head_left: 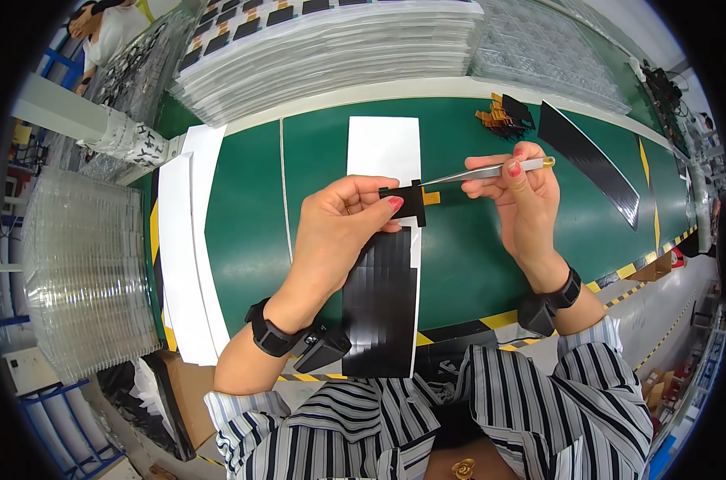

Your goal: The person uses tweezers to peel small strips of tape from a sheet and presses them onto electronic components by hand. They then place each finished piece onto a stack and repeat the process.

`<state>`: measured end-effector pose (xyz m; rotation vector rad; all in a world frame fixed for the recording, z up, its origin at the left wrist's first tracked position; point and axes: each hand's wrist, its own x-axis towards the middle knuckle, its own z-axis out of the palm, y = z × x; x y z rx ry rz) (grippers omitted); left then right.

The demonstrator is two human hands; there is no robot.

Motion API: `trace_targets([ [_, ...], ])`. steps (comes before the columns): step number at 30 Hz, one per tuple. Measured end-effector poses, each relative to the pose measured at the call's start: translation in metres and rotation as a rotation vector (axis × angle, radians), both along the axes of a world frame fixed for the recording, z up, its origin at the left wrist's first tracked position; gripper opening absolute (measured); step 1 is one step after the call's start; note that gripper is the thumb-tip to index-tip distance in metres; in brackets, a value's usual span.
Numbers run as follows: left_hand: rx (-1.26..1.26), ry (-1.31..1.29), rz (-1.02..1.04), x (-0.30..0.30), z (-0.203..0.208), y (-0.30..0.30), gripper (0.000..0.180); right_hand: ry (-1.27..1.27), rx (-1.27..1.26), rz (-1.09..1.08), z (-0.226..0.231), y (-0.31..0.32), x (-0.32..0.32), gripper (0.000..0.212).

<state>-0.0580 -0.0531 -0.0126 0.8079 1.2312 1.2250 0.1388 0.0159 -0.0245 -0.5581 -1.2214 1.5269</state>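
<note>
My left hand point(335, 224) pinches a small black flat part point(411, 206) with an orange flex tab point(433, 198) sticking out on its right. In my right hand point(527, 196) is a pair of silver tweezers point(491, 171), held between thumb and fingers. Their tips point left and meet the upper right edge of the black part, though I cannot tell whether they grip it. Beneath my left hand lies a white sheet point(385, 148), its lower part covered by rows of black strips point(375, 312).
A pile of orange and black flex parts point(505, 118) lies at the back right, beside a black strip sheet point(589, 160). White sheets point(188, 248) rest at the left. Stacked clear trays point(323, 52) stand behind the green table point(255, 184); more trays point(83, 264) are at far left.
</note>
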Motion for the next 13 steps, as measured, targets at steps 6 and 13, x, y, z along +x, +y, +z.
trace_targets([
  [6, -0.005, -0.022, 0.000, 0.0023, 0.0009, -0.0005, 0.016, 0.002, -0.017, -0.009, 0.0006, -0.0015, 0.0008, 0.014],
  [13, -0.084, -0.185, -0.059, -0.0012, -0.0059, -0.0030, 0.017, 0.052, 0.004, -0.095, -0.0007, -0.0014, 0.0004, 0.019],
])
